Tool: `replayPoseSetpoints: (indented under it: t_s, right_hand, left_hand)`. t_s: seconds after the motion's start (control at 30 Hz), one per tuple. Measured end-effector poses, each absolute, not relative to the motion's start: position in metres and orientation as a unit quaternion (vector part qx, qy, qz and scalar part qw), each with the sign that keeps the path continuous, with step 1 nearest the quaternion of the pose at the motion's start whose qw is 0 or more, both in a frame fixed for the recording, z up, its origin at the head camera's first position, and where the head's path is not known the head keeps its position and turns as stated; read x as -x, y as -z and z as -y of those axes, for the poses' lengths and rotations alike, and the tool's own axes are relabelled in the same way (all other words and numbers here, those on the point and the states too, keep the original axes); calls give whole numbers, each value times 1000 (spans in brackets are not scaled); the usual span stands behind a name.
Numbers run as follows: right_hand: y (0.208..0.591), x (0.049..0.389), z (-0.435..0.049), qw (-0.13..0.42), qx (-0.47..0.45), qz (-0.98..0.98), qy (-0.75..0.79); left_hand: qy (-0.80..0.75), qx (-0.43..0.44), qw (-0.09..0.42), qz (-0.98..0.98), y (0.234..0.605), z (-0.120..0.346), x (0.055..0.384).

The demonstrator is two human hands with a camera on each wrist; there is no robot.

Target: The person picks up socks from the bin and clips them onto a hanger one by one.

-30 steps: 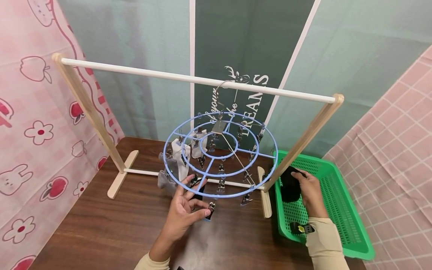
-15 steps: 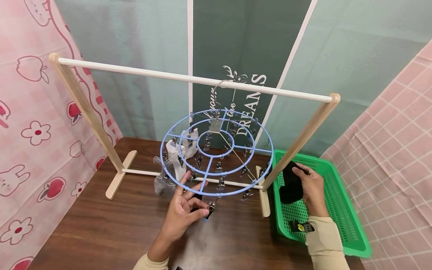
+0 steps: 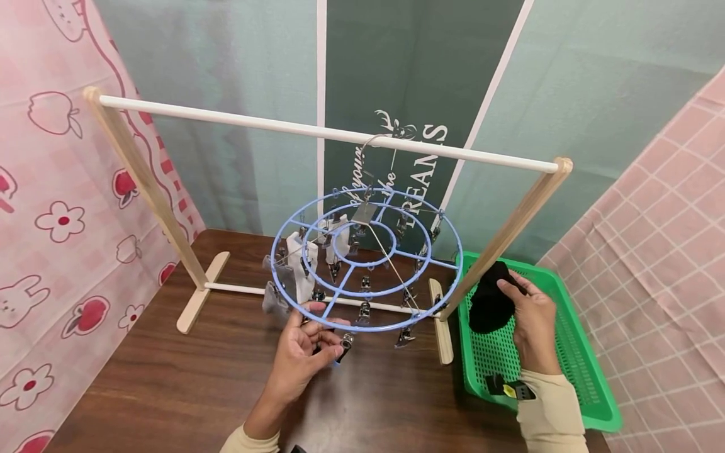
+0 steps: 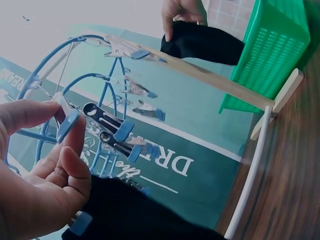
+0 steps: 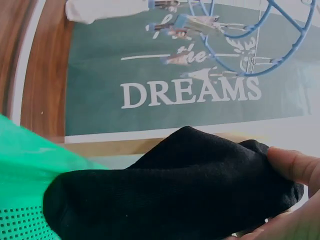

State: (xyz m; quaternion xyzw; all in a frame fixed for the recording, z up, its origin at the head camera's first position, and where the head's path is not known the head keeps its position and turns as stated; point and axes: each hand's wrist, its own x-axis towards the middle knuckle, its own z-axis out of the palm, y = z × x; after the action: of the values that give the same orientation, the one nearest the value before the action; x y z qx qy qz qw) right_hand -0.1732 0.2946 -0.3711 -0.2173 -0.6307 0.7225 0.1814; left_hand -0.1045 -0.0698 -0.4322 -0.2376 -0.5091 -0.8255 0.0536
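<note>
My left hand [image 3: 300, 358] pinches a metal clip [image 4: 66, 122] with blue tips between thumb and finger, at the front rim of a round blue clip hanger [image 3: 368, 329]. A dark sock [image 4: 130, 210] hangs just below that hand in the left wrist view, mostly hidden in the head view. Over the green basket [image 3: 591, 365], my right hand [image 3: 535, 314] grips a black sock [image 3: 489, 302] by one end, and the rest of it droops leftward. White socks [image 3: 303, 264] and a grey sock [image 3: 276, 296] hang from clips on the hanger's left side.
A drying rack with a white top bar [image 3: 226, 117] carries the hanger by its hook. Its right wooden post [image 3: 510, 233] stands between the hanger and the basket. Several free clips [image 3: 364, 311] dangle from the rings. A patterned pink curtain [image 3: 68, 251] borders the left.
The hanger has swung and turned a little. My left hand has shifted slightly left with the clip. My right hand has moved slightly right, and the black sock has changed shape.
</note>
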Motion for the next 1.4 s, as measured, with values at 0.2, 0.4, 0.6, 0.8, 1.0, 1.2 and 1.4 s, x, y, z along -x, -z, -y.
replayPoseSetpoints:
  t_s: [0.2, 0.4, 0.6, 0.8, 1.0, 1.2, 1.4]
  right_hand:
    - [367, 162, -291, 172, 200, 624, -736]
    - [363, 149, -287, 164, 178, 622, -745]
    - [361, 136, -283, 157, 141, 629, -748]
    - [366, 123, -284, 113, 57, 637, -761]
    - [370, 117, -280, 69, 9, 654, -753]
    - [371, 114, -273, 25, -18, 695, -719]
    - [375, 113, -270, -79, -111, 735, -664]
  left_hand:
    - [809, 218, 65, 541, 429, 76, 105]
    - [807, 190, 81, 554, 428, 78, 104]
    - [790, 192, 98, 574, 427, 80, 104]
    - [777, 218, 111, 580, 426, 81, 105]
    - [780, 222, 116, 573, 425, 82, 105]
    - [780, 214, 119, 576, 423, 82, 104]
    - [789, 205, 118, 567, 423, 84, 104]
